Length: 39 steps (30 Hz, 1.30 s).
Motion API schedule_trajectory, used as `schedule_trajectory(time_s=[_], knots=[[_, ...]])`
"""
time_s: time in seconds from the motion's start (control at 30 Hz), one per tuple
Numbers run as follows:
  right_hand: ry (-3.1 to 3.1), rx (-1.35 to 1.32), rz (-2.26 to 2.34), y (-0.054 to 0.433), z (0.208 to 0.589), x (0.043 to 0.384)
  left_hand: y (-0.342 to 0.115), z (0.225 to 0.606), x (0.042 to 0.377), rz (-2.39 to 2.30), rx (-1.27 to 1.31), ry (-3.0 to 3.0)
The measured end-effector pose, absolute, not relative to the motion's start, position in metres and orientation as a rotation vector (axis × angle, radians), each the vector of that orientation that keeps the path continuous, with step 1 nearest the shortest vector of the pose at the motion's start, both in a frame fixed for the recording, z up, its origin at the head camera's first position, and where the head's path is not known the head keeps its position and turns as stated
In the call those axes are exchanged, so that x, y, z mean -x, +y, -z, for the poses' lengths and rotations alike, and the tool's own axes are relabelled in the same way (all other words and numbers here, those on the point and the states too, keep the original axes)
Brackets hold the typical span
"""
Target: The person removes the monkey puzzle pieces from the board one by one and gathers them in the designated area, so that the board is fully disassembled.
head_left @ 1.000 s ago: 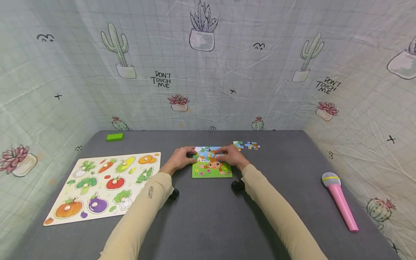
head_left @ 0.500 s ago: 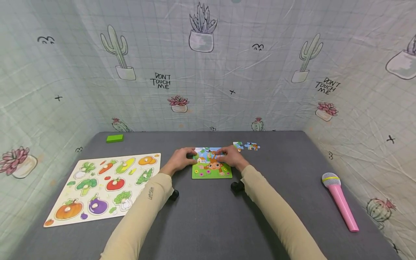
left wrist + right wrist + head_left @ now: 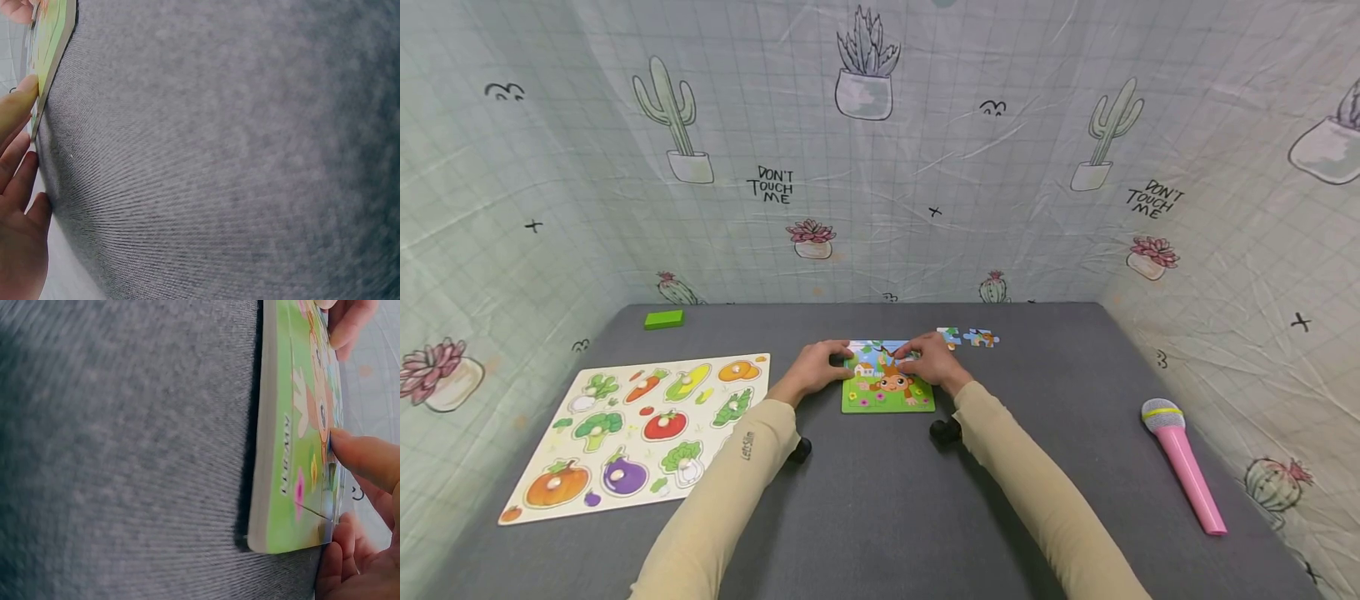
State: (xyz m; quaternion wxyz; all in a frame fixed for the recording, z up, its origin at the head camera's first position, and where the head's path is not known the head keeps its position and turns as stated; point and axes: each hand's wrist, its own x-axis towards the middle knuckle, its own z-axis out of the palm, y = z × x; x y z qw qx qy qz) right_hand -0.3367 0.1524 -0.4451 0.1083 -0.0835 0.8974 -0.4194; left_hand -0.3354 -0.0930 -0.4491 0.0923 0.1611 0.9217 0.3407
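Note:
A small jigsaw puzzle (image 3: 880, 402) with a monkey picture lies at the middle of the table. My left hand (image 3: 815, 367) holds its left edge, thumb on the border and fingers curved along the side. Over the upper right part, my right hand (image 3: 937, 360) pinches a puzzle piece at the puzzle's surface; the fingers largely hide it. In the right wrist view the right thumb (image 3: 362, 453) touches the puzzle face, while other fingertips sit by its edge. Two loose pieces, a corner piece (image 3: 952, 333) and a blue and orange piece (image 3: 981, 337), lie behind the right hand.
A vegetable peg board (image 3: 647, 392) lies at the left. Behind it is a green block (image 3: 664, 319). A pink toy microphone (image 3: 1187, 475) lies at the right. A printed cloth (image 3: 880, 167) stands around the back and sides of the grey table (image 3: 872, 517).
The right hand's fingers have shifted slightly over the puzzle's upper right part. The left hand keeps its hold on the left edge, and the loose pieces stay where they were.

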Motion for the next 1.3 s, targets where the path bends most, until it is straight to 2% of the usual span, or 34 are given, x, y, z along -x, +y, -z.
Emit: schedule_trajectory(time_s=[0.8,1.13,1.3], knots=[[2.658,0.194,1.108,0.1439,0.437,0.3381,-0.0941,0.45,0.336,-1.007,-0.484,2.737],[2.746,0.231,1.153,0.1432,0.4371,0.3421,-0.0948,0.4482,0.3371,-0.993,-0.492,2.735],[2.657,0.162,1.282,0.1492,0.4368,0.342,-0.0958,0.4487,0.3368,-1.011,-0.486,2.723]])
